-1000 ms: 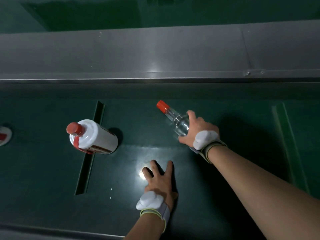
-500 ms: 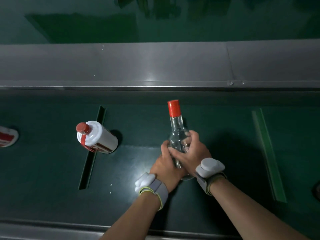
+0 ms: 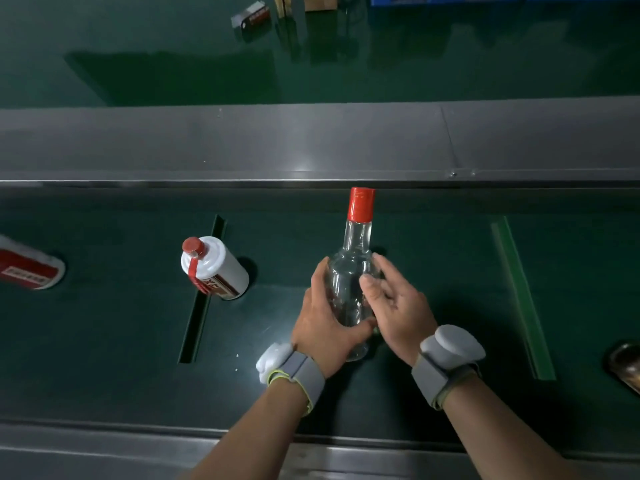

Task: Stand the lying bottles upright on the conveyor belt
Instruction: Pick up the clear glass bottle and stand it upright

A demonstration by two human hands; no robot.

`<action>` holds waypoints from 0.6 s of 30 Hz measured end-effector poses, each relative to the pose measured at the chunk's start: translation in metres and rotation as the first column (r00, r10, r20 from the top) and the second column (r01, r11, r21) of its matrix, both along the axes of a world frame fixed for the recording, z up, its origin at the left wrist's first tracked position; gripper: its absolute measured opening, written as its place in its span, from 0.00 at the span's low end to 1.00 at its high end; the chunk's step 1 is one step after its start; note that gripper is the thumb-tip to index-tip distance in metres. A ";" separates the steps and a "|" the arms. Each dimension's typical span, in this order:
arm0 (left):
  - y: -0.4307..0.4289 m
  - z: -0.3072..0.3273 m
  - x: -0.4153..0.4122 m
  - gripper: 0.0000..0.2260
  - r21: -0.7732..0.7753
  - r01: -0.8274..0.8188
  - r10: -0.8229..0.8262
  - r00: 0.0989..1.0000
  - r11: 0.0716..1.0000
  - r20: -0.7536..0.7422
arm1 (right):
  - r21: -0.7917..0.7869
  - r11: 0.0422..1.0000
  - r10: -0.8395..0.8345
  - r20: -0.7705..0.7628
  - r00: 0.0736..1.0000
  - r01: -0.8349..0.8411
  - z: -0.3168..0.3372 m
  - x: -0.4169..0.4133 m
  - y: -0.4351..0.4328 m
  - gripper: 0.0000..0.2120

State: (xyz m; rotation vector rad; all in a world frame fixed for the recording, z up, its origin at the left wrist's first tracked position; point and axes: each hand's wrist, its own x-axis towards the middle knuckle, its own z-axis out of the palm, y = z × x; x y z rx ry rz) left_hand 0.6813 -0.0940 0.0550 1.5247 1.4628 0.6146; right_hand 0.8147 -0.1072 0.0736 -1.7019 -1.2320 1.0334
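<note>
A clear glass bottle (image 3: 356, 244) with a red cap stands upright on the dark green conveyor belt (image 3: 433, 244), near the middle. My left hand (image 3: 323, 320) wraps its lower body from the left. My right hand (image 3: 398, 306) holds it from the right, thumb on the front of the glass and fingers behind. A white bottle (image 3: 216, 268) with a red cap and red label stands upright to the left. At the left edge, another white and red bottle (image 3: 29, 270) is cut off by the frame; I cannot tell whether it lies or stands.
A dark cleat (image 3: 202, 299) crosses the belt by the white bottle, and a green cleat (image 3: 523, 299) crosses it on the right. A brownish object (image 3: 627, 365) shows at the right edge. Steel rails run along the far side (image 3: 242, 143) and the near side (image 3: 86, 448).
The clear bottle went from tilted in my right hand alone to upright on the belt. My left hand left the belt surface and closed around the bottle's lower body.
</note>
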 end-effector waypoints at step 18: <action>-0.037 0.018 -0.038 0.32 -0.148 0.181 -0.176 0.983 0.972 0.046 | -0.153 0.988 -0.075 -0.367 0.927 0.019 0.044 -0.016 -0.008 0.13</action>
